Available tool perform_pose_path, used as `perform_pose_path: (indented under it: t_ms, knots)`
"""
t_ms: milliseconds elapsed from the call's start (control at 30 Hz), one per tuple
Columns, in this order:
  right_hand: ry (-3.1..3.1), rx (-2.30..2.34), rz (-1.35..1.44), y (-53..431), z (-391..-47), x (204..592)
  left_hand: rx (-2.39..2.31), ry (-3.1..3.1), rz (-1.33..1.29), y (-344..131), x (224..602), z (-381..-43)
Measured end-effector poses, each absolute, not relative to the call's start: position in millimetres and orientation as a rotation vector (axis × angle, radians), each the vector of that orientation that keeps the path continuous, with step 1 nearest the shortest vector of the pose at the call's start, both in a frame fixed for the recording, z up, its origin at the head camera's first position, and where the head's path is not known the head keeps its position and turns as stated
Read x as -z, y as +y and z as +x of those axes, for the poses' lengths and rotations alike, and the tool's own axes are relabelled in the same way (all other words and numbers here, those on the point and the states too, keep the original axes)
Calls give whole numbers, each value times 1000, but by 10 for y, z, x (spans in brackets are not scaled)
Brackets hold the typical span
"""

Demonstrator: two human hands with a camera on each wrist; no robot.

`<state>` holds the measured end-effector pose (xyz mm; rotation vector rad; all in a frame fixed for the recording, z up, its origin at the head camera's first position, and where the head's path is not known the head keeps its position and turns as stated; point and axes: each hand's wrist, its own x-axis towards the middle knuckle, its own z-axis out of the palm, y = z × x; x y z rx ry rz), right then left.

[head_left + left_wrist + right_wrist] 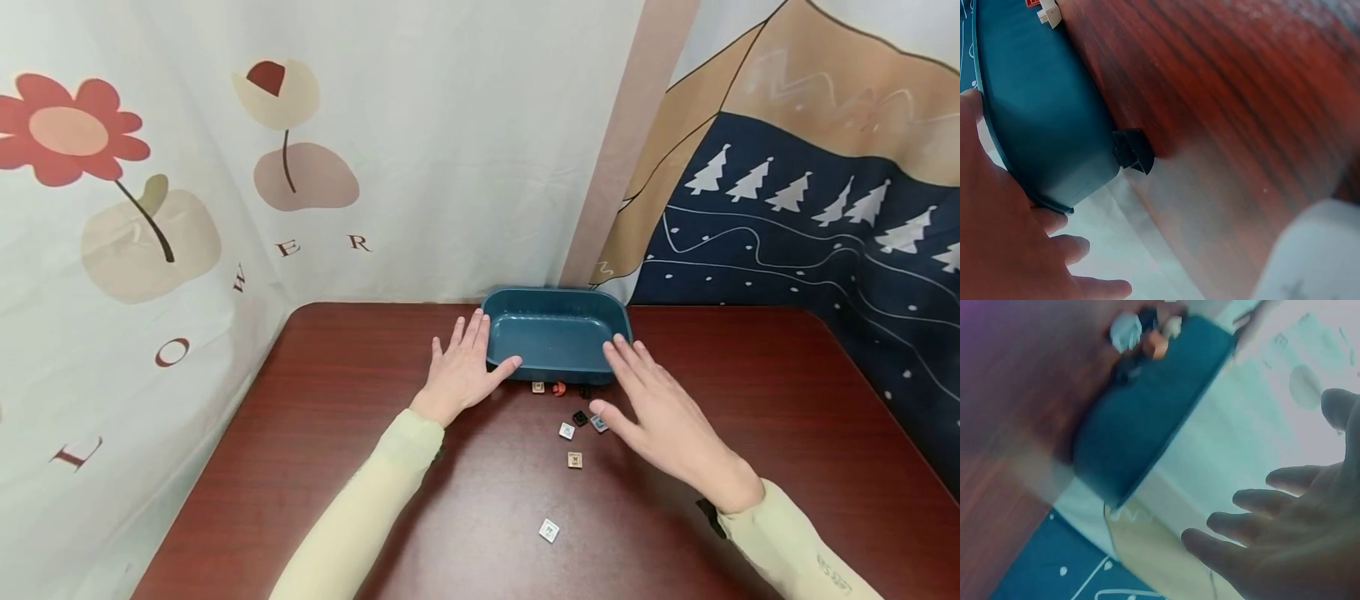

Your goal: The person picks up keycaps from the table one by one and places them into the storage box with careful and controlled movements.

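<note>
A teal plastic basin (555, 337) sits toward the back of the table, its bottom bare. My left hand (463, 367) lies against its left end, fingers straight and spread, the thumb by the front corner. In the left wrist view, the fingers of that hand (1010, 231) touch the basin wall (1041, 119). My right hand (663, 417) hovers by the right front corner with its fingers extended, holding nothing. In the right wrist view, those fingers (1260, 531) stand apart from the basin (1141, 425).
Keycaps lie before the basin: beige (537, 387), orange-red (558, 388), black (580, 418), grey-blue (598, 423) and white (566, 431). Closer are a beige keycap (574, 460) and a white keycap (549, 531). A printed curtain (450, 167) hangs behind the brown table (337, 400).
</note>
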<state>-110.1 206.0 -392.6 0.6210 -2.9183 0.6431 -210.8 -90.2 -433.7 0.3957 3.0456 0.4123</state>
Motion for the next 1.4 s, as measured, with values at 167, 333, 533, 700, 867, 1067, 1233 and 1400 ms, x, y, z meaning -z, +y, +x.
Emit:
perform_pose_path:
  t_ms: [167,333,533,700,867,1067,1233,1400]
  knots:
    - [-2877,-581,740,1960,-946,4000,-395,3052,396,-903,4345,-2111]
    - [-2825,-526,874,1874,-850,4069,-391,3056,393,-898,4354,-2116]
    - [-2792,-493,1040,1754,-755,4156,-400,3054,393,-900,4368,-2117]
    - [-2737,-440,1182,1655,-644,4238,-402,3058,401,-904,4381,-2115]
    - [-2696,-411,1320,1563,-532,4291,-415,3057,394,-906,4378,-2110]
    - [-2680,-334,1508,1477,-417,4318,-413,3056,384,-899,4366,-2108]
    - [-2635,-283,1624,1429,-395,4342,-397,3066,389,-899,4372,-2109]
    - [-2681,-322,1701,1415,-399,4340,-397,3062,390,-902,4370,-2104]
